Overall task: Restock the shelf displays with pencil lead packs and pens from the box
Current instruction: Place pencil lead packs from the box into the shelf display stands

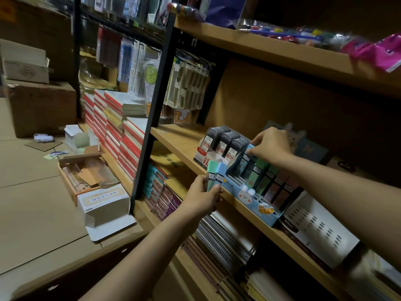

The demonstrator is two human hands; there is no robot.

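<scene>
Head view: our right hand (270, 146), at three o'clock, has its fingertips pinched on a blue lead pack (249, 149), seating it upright in the back row of the blue bunny display tray (249, 197) on the wooden shelf (173, 135). Our left hand (202, 196), at six o'clock, is curled round two spare packs (214, 174), green and blue, kept close as the next to feed in. Grey lead packs (225, 141) stand just beside the tray at eleven o'clock. Opened boxes (102, 205) lie on the floor at nine o'clock.
</scene>
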